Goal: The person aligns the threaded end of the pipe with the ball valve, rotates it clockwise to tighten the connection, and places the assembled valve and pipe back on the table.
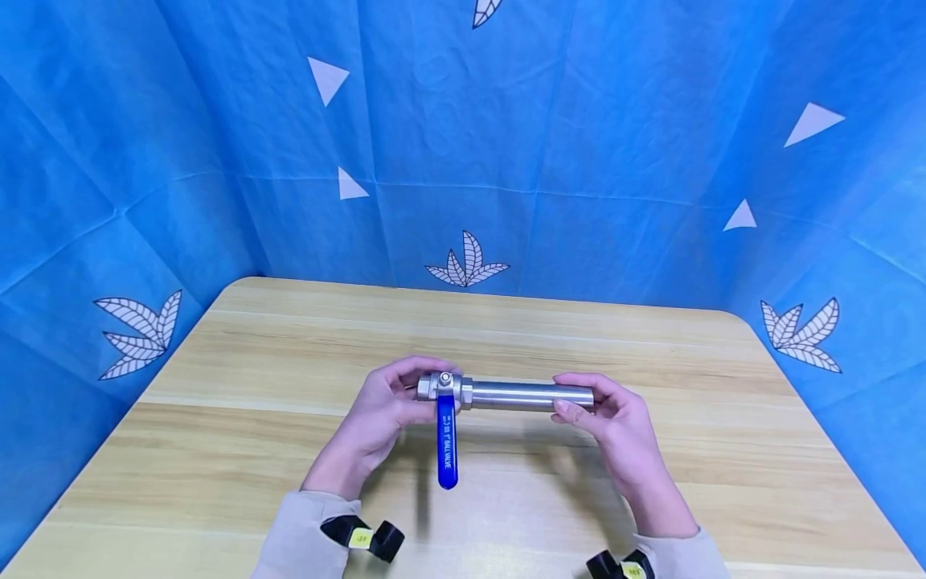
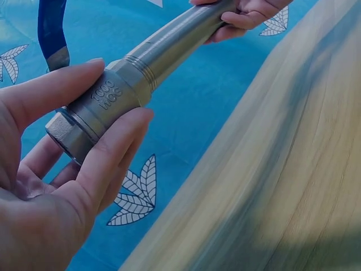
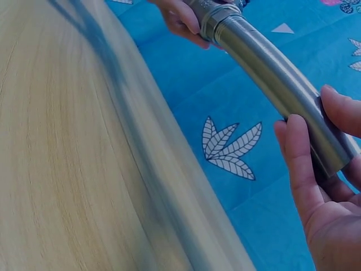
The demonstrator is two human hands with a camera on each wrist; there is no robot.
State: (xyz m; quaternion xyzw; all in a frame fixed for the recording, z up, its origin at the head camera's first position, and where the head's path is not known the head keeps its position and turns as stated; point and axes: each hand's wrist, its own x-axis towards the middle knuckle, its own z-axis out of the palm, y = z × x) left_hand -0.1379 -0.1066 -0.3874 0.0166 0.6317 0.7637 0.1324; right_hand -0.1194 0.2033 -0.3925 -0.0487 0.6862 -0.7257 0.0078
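Note:
A steel ball valve (image 1: 427, 388) is held up above the table by my left hand (image 1: 383, 414), thumb and fingers on either side of its body. Its blue lever handle (image 1: 447, 446) points toward me, with "BALL VALVE" lettering on it. In the left wrist view the valve body (image 2: 104, 99) shows raised "1000 WOG" marking. A straight steel pipe (image 1: 531, 395) runs from the valve's right end, its threads (image 2: 141, 68) partly showing at the joint. My right hand (image 1: 615, 422) grips the pipe's free end between thumb and fingers. In the right wrist view the pipe (image 3: 276, 70) has an open end near the palm.
The light wood table (image 1: 289, 338) spreads beneath both hands, with their shadows on it. Blue cloth (image 1: 463, 121) with white leaf and triangle prints hangs behind and at both sides. Black camera mounts (image 1: 365, 537) sit on both wrists.

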